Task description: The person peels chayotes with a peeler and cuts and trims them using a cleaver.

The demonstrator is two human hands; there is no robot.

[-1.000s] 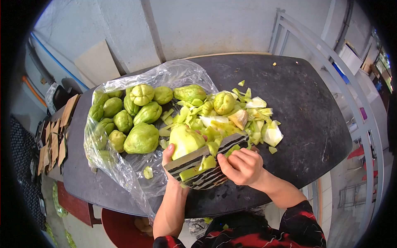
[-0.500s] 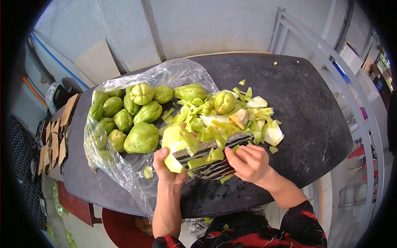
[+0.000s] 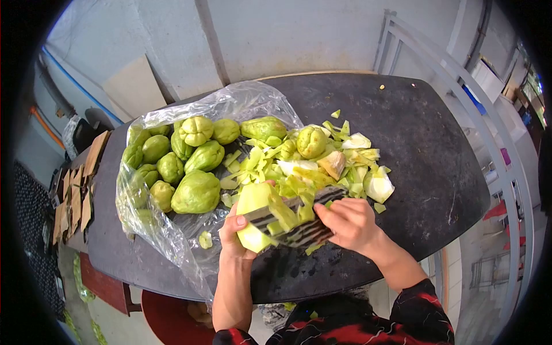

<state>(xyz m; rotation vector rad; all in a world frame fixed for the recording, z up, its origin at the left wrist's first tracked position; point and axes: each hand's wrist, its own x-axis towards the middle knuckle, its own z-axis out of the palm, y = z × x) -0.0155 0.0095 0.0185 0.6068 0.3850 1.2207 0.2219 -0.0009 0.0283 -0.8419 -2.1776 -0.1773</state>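
Observation:
My left hand (image 3: pixel 234 234) is closed around a mostly peeled pale green chayote (image 3: pixel 250 198). In my right hand (image 3: pixel 352 227) is a broad knife (image 3: pixel 302 233) with a dark striped blade, its handle hidden by my fingers. The blade lies against the chayote's right side, and strips of green peel (image 3: pixel 283 214) cling to it. Behind the knife a heap of peelings (image 3: pixel 253 164) is spread over the table, with a green chayote (image 3: pixel 311 142) resting on it.
A clear plastic bag (image 3: pixel 190 241) lies open at left under several unpeeled chayotes (image 3: pixel 196 192). They rest on a dark table (image 3: pixel 425 144). A grey railing (image 3: pixel 489 100) runs along the right, and a red tub (image 3: pixel 158 316) stands below the front edge.
The knife blade has tilted and slid along the chayote. The chayote has turned in my left hand and shifted slightly right, now showing a smoother peeled side.

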